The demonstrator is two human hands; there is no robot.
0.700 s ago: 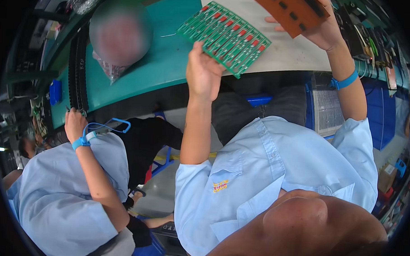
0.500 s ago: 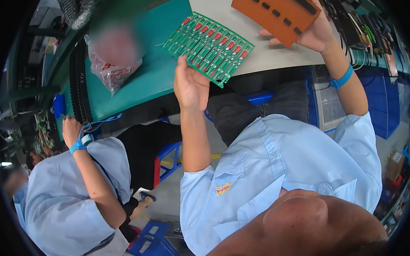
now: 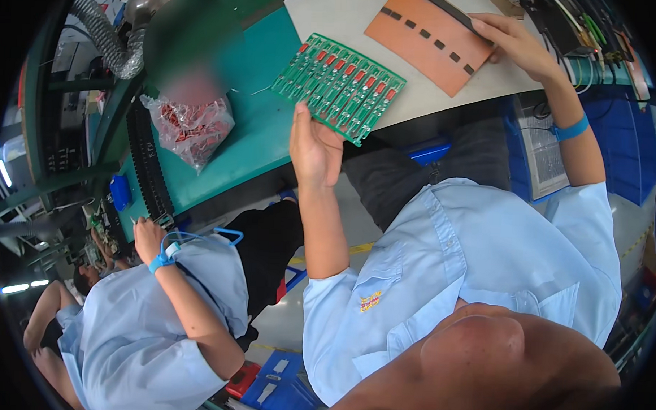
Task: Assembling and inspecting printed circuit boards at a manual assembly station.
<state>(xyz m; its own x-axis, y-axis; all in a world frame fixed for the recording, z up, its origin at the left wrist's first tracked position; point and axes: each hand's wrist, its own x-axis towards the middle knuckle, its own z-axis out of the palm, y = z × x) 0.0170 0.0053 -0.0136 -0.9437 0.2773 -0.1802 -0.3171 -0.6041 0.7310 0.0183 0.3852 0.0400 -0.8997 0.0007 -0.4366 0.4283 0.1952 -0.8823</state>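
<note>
My left hand (image 3: 315, 152) is closed on the near edge of a green circuit board panel (image 3: 338, 88), holding it tilted over the bench's front edge. A row of red components crosses the panel, which is split into several narrow strips. At the upper right, my right hand (image 3: 523, 47) grips the right edge of an orange-brown board (image 3: 419, 45) with a line of dark slots and a black bar along its far side. This board is at or just above a pale sheet (image 3: 327, 13); whether it rests there I cannot tell.
A clear plastic bag of red parts (image 3: 195, 132) sits on the green bench mat (image 3: 255, 123). Left of it runs a black slotted strip (image 3: 148, 155). Cables and tools (image 3: 586, 40) crowd the far right. A co-worker's hand (image 3: 150, 238) is at the bench on the left.
My right hand has lowered the orange-brown board toward the pale sheet and shifted its grip to the right edge. My left hand still holds the green panel. The whole view has shifted slightly.
</note>
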